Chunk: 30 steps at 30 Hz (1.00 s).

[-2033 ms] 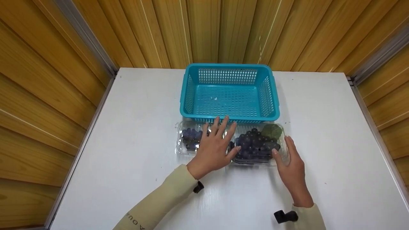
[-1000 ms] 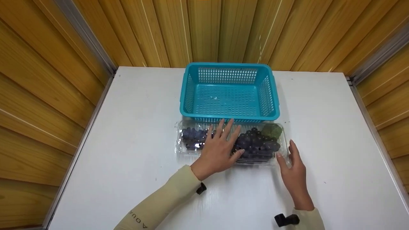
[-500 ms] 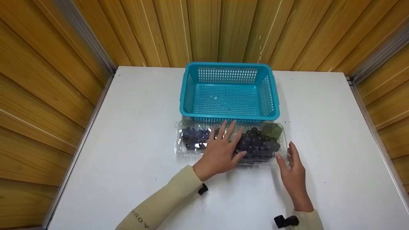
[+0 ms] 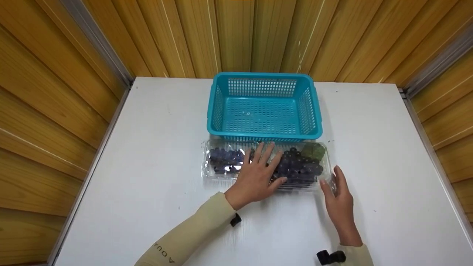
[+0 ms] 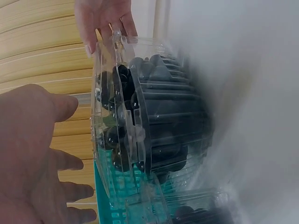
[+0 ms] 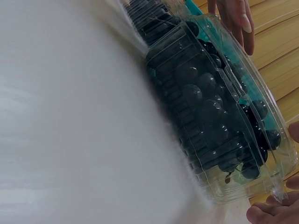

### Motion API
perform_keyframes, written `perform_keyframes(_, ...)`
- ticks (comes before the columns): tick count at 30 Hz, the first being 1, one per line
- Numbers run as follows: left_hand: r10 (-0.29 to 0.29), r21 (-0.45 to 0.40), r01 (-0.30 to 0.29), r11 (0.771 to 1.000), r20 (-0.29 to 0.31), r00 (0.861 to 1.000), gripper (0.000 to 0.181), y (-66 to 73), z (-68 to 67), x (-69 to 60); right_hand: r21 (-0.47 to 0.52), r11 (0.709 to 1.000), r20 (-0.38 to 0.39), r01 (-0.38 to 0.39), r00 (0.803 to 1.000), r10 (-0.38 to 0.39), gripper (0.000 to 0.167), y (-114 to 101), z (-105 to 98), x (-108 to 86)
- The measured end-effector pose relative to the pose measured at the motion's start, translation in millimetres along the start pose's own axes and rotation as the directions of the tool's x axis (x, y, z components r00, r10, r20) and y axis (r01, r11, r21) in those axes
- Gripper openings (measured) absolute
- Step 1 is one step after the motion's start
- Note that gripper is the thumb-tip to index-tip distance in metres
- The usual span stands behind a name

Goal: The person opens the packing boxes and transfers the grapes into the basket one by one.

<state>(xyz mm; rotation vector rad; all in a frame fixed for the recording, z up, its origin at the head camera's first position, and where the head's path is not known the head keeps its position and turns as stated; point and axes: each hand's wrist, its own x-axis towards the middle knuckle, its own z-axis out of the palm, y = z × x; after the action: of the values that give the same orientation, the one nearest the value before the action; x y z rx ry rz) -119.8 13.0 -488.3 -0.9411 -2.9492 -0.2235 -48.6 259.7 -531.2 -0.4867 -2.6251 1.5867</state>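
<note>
Two clear plastic clamshell boxes of dark grapes lie side by side, in the head view a left box (image 4: pixel 226 160) and a right box (image 4: pixel 300 168). Above where they meet, my left hand (image 4: pixel 255 181) is spread with straight fingers. In the left wrist view a gap shows between its fingers (image 5: pixel 77 190) and the lids. My right hand (image 4: pixel 340 207) is beside the right box's outer end, thumb and fingers apart and relaxed. One of its fingertips (image 6: pixel 257 214) lies at the lid's corner tab. A green leaf (image 4: pixel 314 152) shows inside the right box.
A turquoise plastic basket (image 4: pixel 264 136) with perforated walls stands directly behind the boxes. Both rest on a white table (image 4: pixel 159 147). Wood-patterned panels (image 4: pixel 236 37) enclose its back and sides.
My left hand has slid a little to the right and nearer to me. My right hand has drawn slightly back from the right box's end. Boxes and basket stay put.
</note>
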Motion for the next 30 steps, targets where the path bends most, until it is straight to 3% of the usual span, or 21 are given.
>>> perform_keyframes(19, 0.04, 0.011, -0.04, 0.999, 0.001, 0.999, 0.076, -2.2, 10.7, 2.2, 0.086, 0.996, 0.028, 0.002, 1.0, -0.005, 0.071, 8.0, 1.7, 0.6)
perform_keyframes(30, 0.05, 0.045, -0.051, 0.998, 0.012, 0.999, 0.09, -1.1, 15.8, 2.7, 0.103, 0.995, 0.031, -0.012, 0.999, 0.009, 0.072, 6.8, 2.2, -0.7)
